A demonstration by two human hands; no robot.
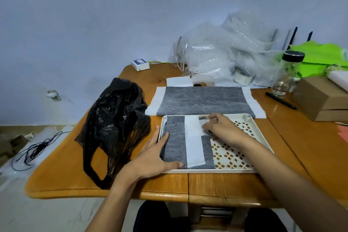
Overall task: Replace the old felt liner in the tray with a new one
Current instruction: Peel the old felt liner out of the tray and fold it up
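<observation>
On the wooden counter (169, 181) I see the tray (216, 171) near centre; my left hand (152, 158) presses flat on its folded liner (174, 137), my right hand (220, 128) pinches the fold; a flat liner (203, 101) lies just beyond

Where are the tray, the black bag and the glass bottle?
tray (216, 171): head view, front rim.
black bag (113, 118): head view, crumpled middle.
glass bottle (286, 75): head view, clear body.

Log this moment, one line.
tray: folded liner covers left half | left hand: presses it | right hand: pinches its flap | second liner: behind tray
</observation>
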